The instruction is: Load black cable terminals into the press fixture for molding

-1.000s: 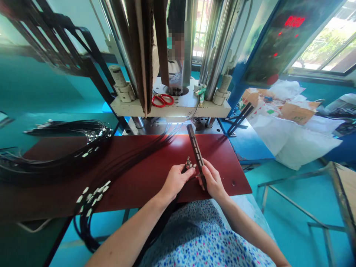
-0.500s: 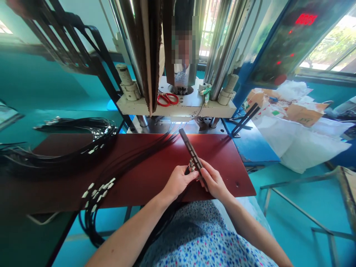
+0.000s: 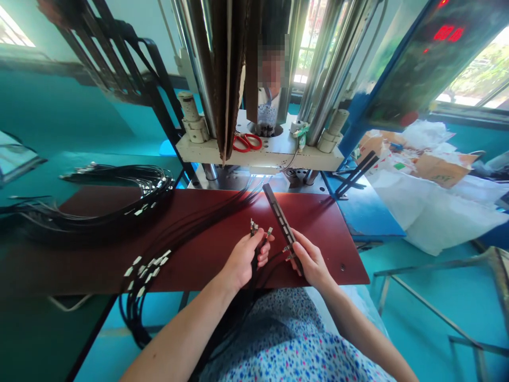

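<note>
At frame center, the slotted black bar (image 3: 283, 223) slants up-left from the right hand (image 3: 312, 262) gripping its lower end; the left hand (image 3: 244, 260) (fingers closed) holds metal-tipped cords (image 3: 258, 233) just left of it.

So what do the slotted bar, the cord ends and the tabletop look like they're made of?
Slotted bar in the right hand: dark, rigid, matte, probably metal, though hard plastic is possible.
Cord ends in the left hand: bright silvery glint, likely metal tips on black cords.
Tabletop: smooth dark-red sheet with a soft sheen, possibly laminate or phenolic board.
</note>
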`<control>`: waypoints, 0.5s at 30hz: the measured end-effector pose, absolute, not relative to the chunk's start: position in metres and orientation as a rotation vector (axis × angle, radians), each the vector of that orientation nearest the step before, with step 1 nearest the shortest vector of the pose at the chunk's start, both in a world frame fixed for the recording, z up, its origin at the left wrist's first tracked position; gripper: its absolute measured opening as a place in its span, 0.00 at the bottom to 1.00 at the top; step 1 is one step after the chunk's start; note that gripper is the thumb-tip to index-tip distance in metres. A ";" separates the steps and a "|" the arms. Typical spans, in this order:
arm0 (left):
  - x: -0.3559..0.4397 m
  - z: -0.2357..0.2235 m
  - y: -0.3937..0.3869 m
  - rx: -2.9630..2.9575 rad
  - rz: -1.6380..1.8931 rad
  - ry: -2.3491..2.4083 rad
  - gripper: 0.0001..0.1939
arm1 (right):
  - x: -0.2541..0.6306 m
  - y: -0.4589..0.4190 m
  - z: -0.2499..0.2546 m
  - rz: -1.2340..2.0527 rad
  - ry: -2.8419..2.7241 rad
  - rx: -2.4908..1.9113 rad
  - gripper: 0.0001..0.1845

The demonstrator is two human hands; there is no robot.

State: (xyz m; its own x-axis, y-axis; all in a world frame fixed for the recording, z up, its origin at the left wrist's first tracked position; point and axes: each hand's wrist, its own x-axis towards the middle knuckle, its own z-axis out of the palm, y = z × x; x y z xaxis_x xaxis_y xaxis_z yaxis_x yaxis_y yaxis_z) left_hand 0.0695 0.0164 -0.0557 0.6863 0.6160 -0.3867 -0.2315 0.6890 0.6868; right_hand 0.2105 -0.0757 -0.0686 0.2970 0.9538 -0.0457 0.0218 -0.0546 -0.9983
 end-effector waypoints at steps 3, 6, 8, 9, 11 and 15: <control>0.073 -0.056 0.016 0.772 0.462 0.725 0.16 | 0.211 -0.075 -0.068 1.018 -0.995 -1.394 0.27; 0.076 -0.053 0.016 0.852 0.431 0.780 0.14 | 0.212 -0.075 -0.068 1.030 -1.004 -1.390 0.26; 0.078 -0.050 0.015 0.895 0.419 0.814 0.13 | 0.213 -0.075 -0.068 1.035 -1.006 -1.391 0.26; 0.079 -0.048 0.014 0.925 0.422 0.836 0.12 | 0.213 -0.076 -0.068 1.037 -1.009 -1.394 0.26; 0.081 -0.045 0.012 1.005 0.444 0.886 0.11 | 0.214 -0.076 -0.068 1.045 -1.019 -1.399 0.26; 0.084 -0.043 0.008 1.147 0.510 0.920 0.10 | 0.216 -0.076 -0.068 1.071 -1.050 -1.396 0.25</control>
